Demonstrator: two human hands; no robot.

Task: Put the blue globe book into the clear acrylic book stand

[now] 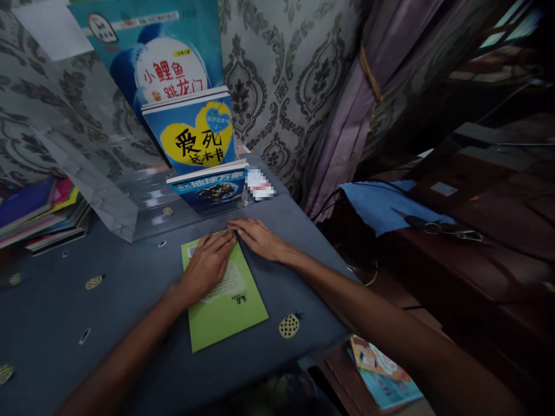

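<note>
A green book [228,300] is seen lying flat on a grey-blue tablecloth [108,289], just in front of a clear stand [130,202]. The left hand [208,266] is pressed palm-down on its cover, fingers spread and nothing clasped. The right hand [260,238] is laid flat at the book's far right corner, likewise clasping nothing. Three blue books [195,136] are propped upright in the stand. A stack of books [39,214] is seen at far left, and scissors [451,231] on a blue cloth [381,205] at right.
</note>
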